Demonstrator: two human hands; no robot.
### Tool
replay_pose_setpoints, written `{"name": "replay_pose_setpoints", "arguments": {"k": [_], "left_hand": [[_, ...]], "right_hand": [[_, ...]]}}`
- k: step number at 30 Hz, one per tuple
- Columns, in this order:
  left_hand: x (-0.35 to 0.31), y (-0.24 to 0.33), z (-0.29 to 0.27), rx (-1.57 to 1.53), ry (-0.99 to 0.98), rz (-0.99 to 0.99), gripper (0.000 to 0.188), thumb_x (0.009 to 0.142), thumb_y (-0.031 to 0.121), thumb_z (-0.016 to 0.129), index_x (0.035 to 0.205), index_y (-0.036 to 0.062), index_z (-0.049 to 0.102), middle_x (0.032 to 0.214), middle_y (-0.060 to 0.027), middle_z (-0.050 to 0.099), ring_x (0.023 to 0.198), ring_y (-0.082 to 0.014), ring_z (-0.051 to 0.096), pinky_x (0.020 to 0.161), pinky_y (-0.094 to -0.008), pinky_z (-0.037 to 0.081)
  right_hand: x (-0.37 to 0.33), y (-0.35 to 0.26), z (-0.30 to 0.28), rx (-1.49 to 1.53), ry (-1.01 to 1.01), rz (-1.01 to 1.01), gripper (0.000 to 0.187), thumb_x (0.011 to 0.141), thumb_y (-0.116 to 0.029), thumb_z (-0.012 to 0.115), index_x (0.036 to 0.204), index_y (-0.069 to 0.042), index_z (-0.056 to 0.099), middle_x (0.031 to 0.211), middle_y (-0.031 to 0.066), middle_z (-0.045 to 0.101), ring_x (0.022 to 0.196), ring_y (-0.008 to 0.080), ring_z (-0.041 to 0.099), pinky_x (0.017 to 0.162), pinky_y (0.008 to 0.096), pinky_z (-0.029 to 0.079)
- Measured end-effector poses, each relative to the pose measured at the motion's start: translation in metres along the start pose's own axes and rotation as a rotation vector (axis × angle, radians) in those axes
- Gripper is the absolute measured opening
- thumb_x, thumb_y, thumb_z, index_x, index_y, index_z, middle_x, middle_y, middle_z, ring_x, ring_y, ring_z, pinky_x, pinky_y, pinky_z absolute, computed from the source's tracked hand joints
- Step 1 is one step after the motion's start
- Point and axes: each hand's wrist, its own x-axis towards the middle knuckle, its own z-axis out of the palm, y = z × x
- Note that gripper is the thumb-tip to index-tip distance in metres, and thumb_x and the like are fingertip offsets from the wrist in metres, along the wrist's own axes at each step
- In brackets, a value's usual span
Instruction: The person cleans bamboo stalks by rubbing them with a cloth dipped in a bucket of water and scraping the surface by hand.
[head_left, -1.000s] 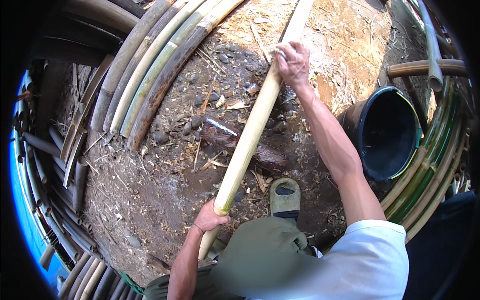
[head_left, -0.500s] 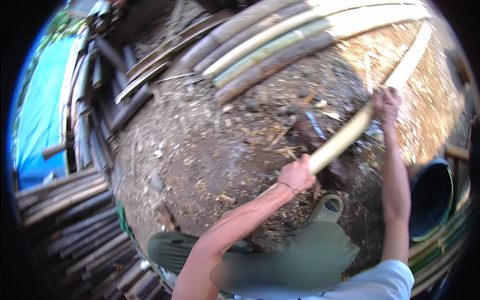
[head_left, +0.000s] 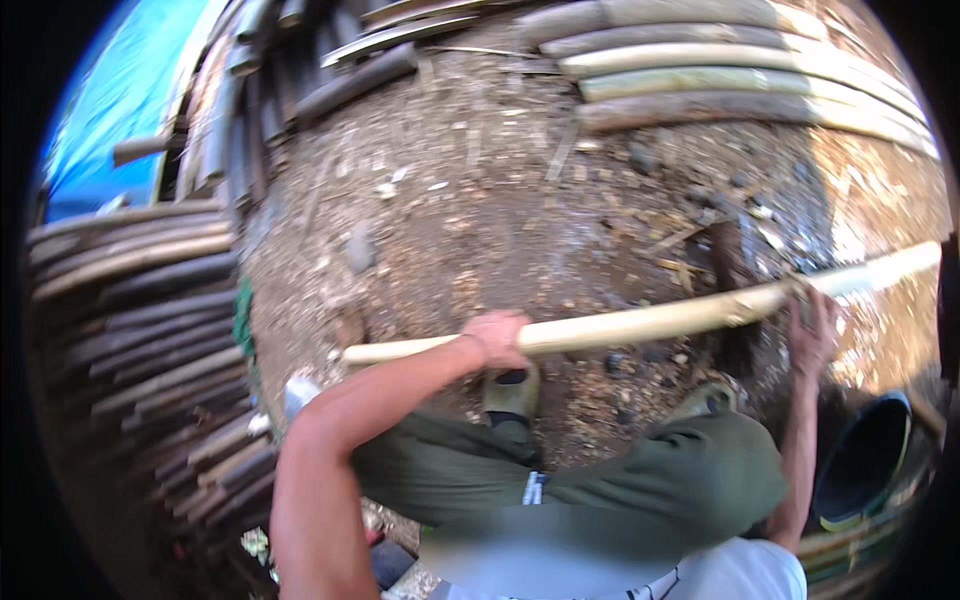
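A long, pale yellow bamboo pole (head_left: 650, 318), smooth and slightly curved, lies across the view above the littered dirt ground (head_left: 500, 200). The left hand (head_left: 497, 338) wraps closed around it near its left end, and the right hand (head_left: 812, 325) grips it farther along, the sunlit tip running beyond those fingers.

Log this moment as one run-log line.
left hand: grips pole | right hand: grips pole | pole: level above ground

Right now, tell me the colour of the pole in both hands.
Pale yellow-tan pole, brighter at its sunlit right end; the head view shows it.
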Motion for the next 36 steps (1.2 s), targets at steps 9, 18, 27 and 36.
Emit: {"name": "replay_pose_setpoints", "arguments": {"k": [9,18,27,36], "left_hand": [[0.056,0.148,0.020,0.010,0.393,0.076,0.086,0.073,0.033,0.082,0.142,0.0019,0.040,0.129,-0.0176,0.052,0.123,-0.0362,0.050,0.109,-0.0490,0.038],[0.090,0.140,0.001,-0.057,0.238,-0.031,0.059,0.067,0.035,0.081,0.118,0.0124,0.061,0.101,-0.0175,0.072,0.097,-0.0383,0.069,0.086,-0.0497,0.054],[0.112,0.114,-0.016,-0.268,0.003,0.108,0.049,0.062,0.030,0.079,0.103,0.0058,0.068,0.094,-0.0197,0.072,0.090,-0.0378,0.070,0.083,-0.0443,0.055],[0.076,0.094,-0.034,-0.351,-0.120,0.126,0.048,0.062,0.022,0.081,0.104,0.0016,0.070,0.090,-0.0112,0.073,0.084,-0.0211,0.071,0.080,-0.0354,0.056]], "right_hand": [[-0.049,-0.207,0.004,0.229,-0.032,-0.132,0.029,0.080,-0.028,0.075,0.107,-0.018,0.074,0.109,0.0109,0.059,0.099,0.0273,0.056,0.083,0.0408,0.048],[0.012,-0.012,0.017,-0.212,0.303,0.045,0.016,0.091,-0.027,0.071,0.093,-0.012,0.075,0.104,0.0118,0.064,0.081,0.0205,0.054,0.075,0.0323,0.043],[0.028,0.064,-0.205,-0.098,0.244,0.513,0.034,0.087,-0.032,0.072,0.104,-0.003,0.075,0.102,0.0166,0.067,0.099,0.0315,0.065,0.088,0.0387,0.052],[-0.177,0.194,-0.227,0.492,-0.119,1.764,0.069,0.094,-0.049,0.062,0.149,-0.012,0.040,0.143,0.0161,0.048,0.126,0.0361,0.053,0.095,0.0633,0.047]]}}
